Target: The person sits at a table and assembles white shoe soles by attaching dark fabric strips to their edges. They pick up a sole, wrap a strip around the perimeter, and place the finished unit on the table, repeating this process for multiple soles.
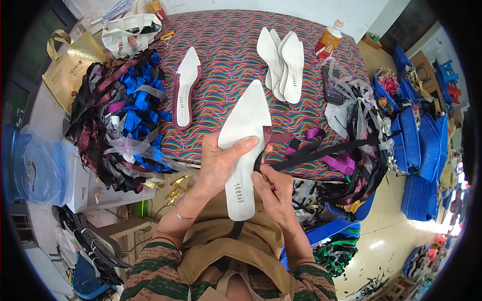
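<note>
My left hand (pixel 217 165) grips a white pointed shoe insole (pixel 245 145), thumb across its top, toe pointing away from me. My right hand (pixel 273 189) pinches a black strap (pixel 321 153) at the insole's right edge. The strap runs right toward a heap of ribbons, and a black end hangs below the insole's heel. A purple ribbon (pixel 335 161) lies just beyond my right hand.
A table with a multicoloured wavy cloth (pixel 226 50) holds another insole edged in maroon (pixel 185 88), a stack of white insoles (pixel 283 62) and an orange bottle (pixel 328 40). Heaps of blue, maroon and black ribbons (pixel 118 115) lie left, black ribbons (pixel 364 140) right, blue bags (pixel 419 145) beyond.
</note>
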Demonstrator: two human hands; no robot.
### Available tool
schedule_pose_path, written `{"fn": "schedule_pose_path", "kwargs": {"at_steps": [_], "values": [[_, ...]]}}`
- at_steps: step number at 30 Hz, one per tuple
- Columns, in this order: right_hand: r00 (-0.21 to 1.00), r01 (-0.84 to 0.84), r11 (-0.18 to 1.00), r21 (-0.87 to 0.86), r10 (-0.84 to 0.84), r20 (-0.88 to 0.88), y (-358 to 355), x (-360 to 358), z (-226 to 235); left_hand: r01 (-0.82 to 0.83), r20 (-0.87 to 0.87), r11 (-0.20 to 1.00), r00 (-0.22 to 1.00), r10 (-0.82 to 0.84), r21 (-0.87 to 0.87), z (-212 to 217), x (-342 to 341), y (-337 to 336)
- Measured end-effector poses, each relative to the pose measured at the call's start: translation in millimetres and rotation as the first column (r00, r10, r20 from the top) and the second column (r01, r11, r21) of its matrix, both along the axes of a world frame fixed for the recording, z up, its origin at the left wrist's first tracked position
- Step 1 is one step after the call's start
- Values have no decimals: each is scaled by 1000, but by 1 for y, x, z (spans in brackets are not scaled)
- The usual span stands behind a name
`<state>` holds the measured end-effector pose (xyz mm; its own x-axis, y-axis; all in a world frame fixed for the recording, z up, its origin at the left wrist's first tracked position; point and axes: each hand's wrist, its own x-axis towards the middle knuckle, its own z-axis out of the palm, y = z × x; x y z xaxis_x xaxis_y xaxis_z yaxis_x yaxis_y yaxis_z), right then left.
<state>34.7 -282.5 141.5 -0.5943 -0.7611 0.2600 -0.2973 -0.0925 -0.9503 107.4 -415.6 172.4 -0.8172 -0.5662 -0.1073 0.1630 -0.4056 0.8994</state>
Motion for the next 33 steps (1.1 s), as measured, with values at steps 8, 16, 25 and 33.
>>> {"fn": "schedule_pose_path", "kwargs": {"at_steps": [8,16,25,33], "values": [[993,82,996,-37,-85,-79,-16,-26,-3,-165,-72,952,979,190,258,-28,-9,36],[958,72,992,105,-40,-283,15,-2,-8,-26,-55,991,998,34,134,-8,1,4],[924,54,997,-60,-27,380,2,-40,12,421,-129,891,906,-403,171,-26,2,18],[951,46,997,-67,-24,308,2,-44,10,353,-16,932,935,-353,78,-19,3,15]]}}
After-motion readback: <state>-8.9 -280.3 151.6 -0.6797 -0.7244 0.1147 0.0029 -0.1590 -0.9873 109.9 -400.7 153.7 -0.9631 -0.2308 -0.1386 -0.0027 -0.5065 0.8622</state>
